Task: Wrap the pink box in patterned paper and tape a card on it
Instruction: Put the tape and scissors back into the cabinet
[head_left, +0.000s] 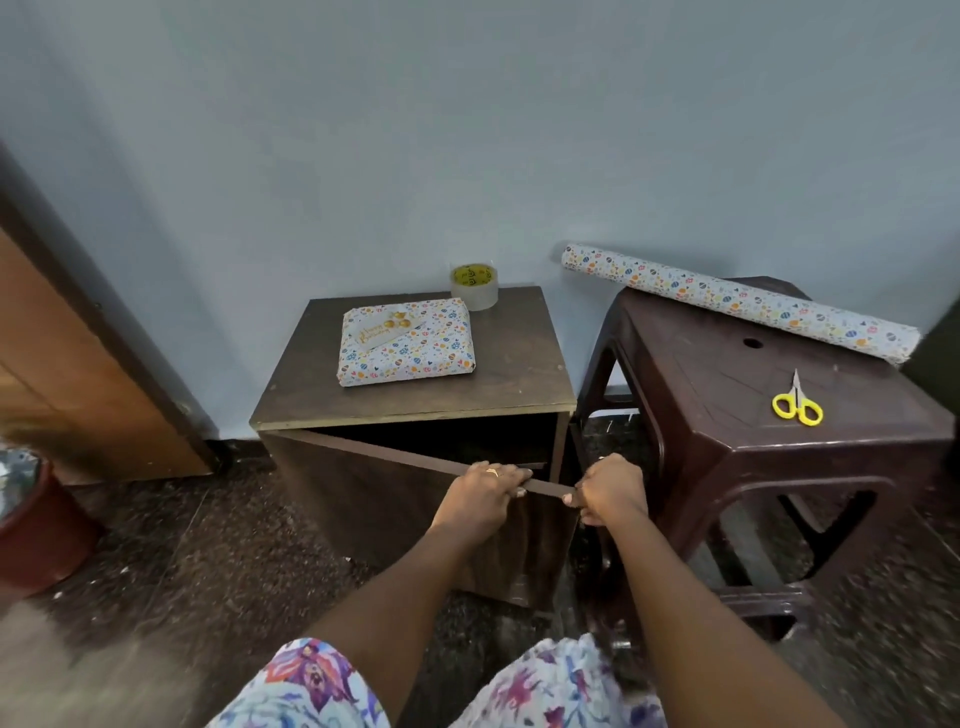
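Observation:
A box wrapped in white patterned paper (415, 353) lies on top of a small brown cabinet (519, 384). A card with gold lettering (384, 327) sits on the box's upper left. A roll of clear tape (474, 287) stands behind the box by the wall. The cabinet door (374, 488) hangs partly open. My left hand (480, 493) grips the door's top edge with fingers curled over it. My right hand (608, 491) grips the door's outer corner just to the right.
A dark plastic stool (727, 395) stands right of the cabinet, carrying a roll of patterned paper (737, 301) and yellow-handled scissors (796, 404). A wooden door (78, 364) is at the left, with a red bucket (36, 530) on the speckled floor below it.

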